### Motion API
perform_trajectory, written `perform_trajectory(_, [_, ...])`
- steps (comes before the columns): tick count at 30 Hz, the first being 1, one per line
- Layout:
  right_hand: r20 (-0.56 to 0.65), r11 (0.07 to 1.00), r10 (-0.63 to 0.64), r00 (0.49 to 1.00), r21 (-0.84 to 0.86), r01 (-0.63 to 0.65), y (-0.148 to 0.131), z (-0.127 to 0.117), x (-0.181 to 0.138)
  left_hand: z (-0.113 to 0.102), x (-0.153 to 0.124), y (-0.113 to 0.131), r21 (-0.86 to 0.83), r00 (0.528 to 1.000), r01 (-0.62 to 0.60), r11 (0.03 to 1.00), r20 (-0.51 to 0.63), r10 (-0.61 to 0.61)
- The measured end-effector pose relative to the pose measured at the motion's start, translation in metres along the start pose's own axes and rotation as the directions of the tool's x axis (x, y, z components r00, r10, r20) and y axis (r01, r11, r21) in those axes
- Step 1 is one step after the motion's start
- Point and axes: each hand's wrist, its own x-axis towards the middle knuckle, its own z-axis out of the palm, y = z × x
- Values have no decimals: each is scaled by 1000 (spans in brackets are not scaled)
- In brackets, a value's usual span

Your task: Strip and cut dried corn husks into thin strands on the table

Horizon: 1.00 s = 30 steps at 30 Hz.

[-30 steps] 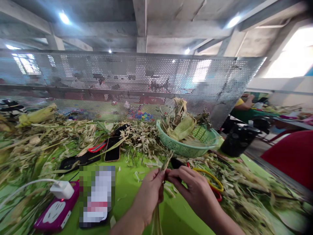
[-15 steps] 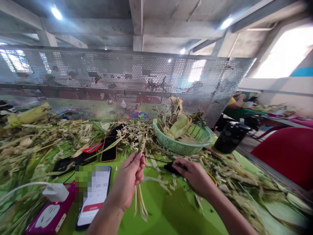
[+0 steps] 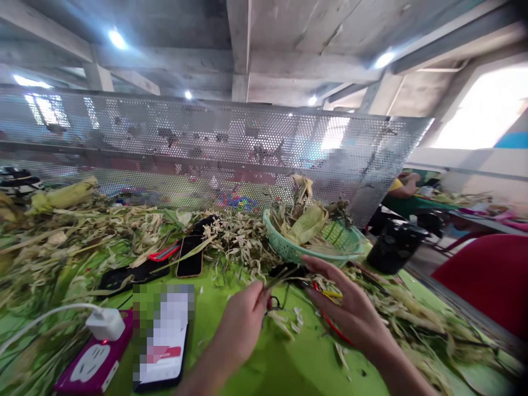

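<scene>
My left hand (image 3: 245,313) is closed round a thin bundle of corn husk strips (image 3: 284,276), which now tilts to the right. A black cord (image 3: 276,302) curls beside its fingertips. My right hand (image 3: 350,302) is open, thumb and fingers apart, just right of the bundle's end. Partly hidden beneath it, a tool with red and yellow handles (image 3: 332,324) lies on the green table (image 3: 305,363); its kind I cannot make out. A dark item behind the husk strips is mostly covered.
A green basket (image 3: 284,247) of dried husks stands ahead, near a black cup (image 3: 391,247). To the left are a lit phone (image 3: 165,352), a dark phone (image 3: 190,257), a red cutter (image 3: 165,252) and a purple power bank (image 3: 94,357). Husk scraps (image 3: 124,225) spread widely; a perforated screen (image 3: 206,148) stands behind.
My left hand has moved right and tipped the husk bundle from upright toward lying flat. The right hand has let go of the black cord and spread its fingers.
</scene>
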Motion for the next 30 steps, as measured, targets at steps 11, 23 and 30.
perform_trajectory(11, [471, 874, -312, 825, -198, 443, -70, 10, 11, 11, -2, -3, 117, 977, -194, 974, 109, 181])
perform_trajectory(23, [260, 996, -58, 964, 85, 37, -41, 14, 15, 12, -4, 2, -366, 974, 51, 929, 225, 35])
perform_trajectory(30, [194, 849, 243, 950, 432, -306, -34, 27, 18, 12, -1, -3, -550, 962, 251, 797, 234, -141])
